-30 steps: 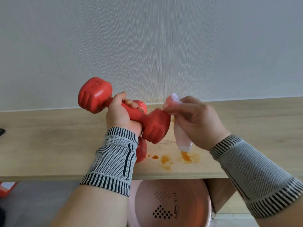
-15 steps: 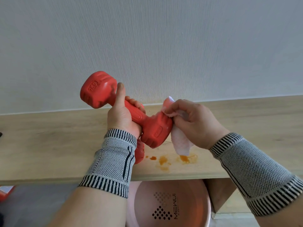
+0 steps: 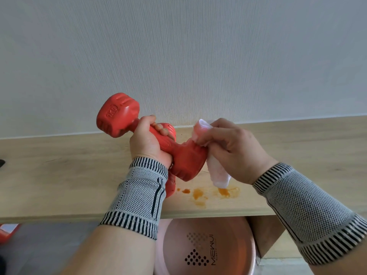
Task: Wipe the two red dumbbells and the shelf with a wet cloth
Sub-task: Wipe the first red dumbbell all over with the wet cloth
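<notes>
Change: since half a second ago the left thumb, then stretched along the handle, has curled down round it; the cloth's upper fold now sits on the top edge of the near head.
Held dumbbell [image 3: 184, 159]: lifted above the shelf [image 3: 59, 175], long axis slanting — far head up and to the left near the wall, near head down and to the right.
Left hand [image 3: 148, 144]: fingers [image 3: 161, 129] wrapped closed round the handle, gripping it.
Right hand [image 3: 236, 149]: fingers curled, pinching the pale pink cloth [image 3: 217, 173] against the near head; the loose end hangs down towards the shelf.
Second dumbbell [image 3: 170, 185]: lies on the shelf behind the left wrist, mostly hidden.
Stains [image 3: 198, 193]: orange patches on the shelf — just below the cloth's end.
Basin [image 3: 208, 245]: pink, under the shelf's front edge.
Wrists: both in grey striped bands.
</notes>
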Demonstrator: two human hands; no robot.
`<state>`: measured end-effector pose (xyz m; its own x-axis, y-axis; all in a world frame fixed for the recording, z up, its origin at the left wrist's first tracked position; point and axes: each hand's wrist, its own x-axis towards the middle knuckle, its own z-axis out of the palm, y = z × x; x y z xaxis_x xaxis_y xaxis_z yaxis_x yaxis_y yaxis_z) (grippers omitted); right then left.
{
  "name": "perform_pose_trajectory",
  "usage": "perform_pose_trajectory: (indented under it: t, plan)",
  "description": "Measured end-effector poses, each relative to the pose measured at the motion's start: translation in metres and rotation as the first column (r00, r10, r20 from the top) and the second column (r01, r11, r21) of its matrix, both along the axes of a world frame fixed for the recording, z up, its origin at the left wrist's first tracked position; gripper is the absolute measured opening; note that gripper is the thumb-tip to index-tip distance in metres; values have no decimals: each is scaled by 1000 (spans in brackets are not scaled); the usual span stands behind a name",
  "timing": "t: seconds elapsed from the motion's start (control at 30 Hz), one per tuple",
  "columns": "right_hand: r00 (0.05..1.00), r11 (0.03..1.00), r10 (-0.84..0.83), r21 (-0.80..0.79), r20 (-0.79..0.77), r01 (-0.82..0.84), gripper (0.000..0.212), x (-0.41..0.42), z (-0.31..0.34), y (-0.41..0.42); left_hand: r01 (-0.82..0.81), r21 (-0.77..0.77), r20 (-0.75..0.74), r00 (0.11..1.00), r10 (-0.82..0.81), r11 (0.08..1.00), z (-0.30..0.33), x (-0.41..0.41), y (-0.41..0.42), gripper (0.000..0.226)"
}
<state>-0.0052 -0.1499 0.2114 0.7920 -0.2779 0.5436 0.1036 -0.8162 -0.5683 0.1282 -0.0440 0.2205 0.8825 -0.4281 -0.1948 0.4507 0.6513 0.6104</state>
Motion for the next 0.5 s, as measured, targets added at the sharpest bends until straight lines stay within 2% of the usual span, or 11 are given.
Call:
perform_pose_trajectory:
  t: [0.1,0.3,0.5]
  plan:
    - [999,998,37,-43,30,-36,28,2,-1,6,-3,4,-5,1000,3,1000,0,2,0,32]
    - [999,991,-17,135,-34,22,35,0,1,-5,40,-13,2,999,-40,999,0,-2,-2,31]
    - [999,997,39,67,-29,-37,35,0,4,3,12,-35,-24,1000,-13,999,-1,1,-1,30]
